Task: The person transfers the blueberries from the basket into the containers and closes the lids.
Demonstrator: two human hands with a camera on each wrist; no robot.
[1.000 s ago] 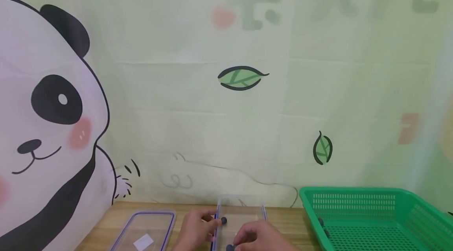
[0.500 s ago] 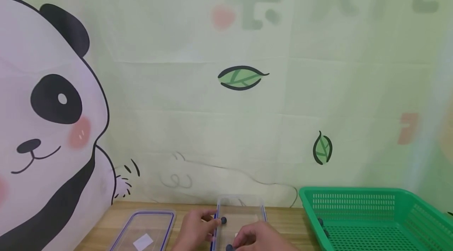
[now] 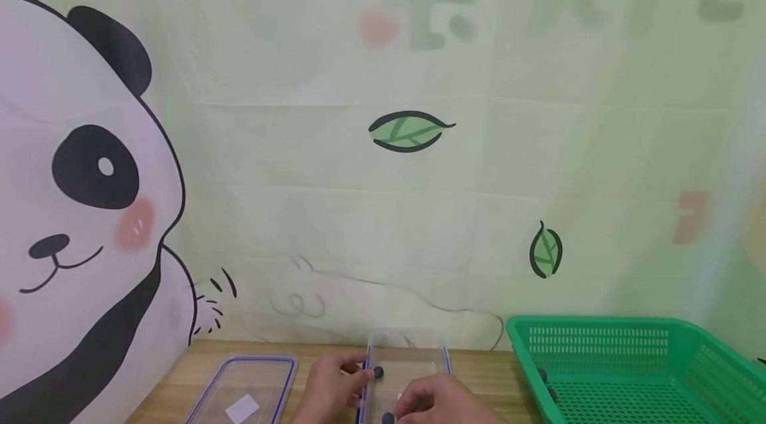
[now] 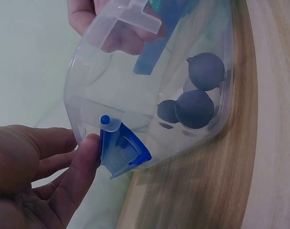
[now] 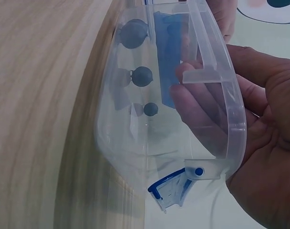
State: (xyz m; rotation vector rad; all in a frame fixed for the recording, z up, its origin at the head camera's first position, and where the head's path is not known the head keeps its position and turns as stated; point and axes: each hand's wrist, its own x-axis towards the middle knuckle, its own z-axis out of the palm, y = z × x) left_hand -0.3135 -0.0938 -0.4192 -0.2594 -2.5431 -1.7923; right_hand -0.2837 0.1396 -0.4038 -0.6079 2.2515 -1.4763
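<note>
A clear plastic container with blue latches stands between my hands. My left hand holds its left side; in the left wrist view the thumb lies against a blue latch. My right hand reaches over the rim, its fingers loosely curled inside; in the right wrist view nothing shows between them. Three dark blue-grey blueberries lie on the container floor. One blueberry shows beside my left thumb, another blueberry by my right fingertips. The smallest blueberry is apart from my right fingers.
Left of the container, a clear lid with a blue seal and a white label lies on the wooden table. A green basket with dark blueberries stands at the right. A panda-printed cloth hangs behind.
</note>
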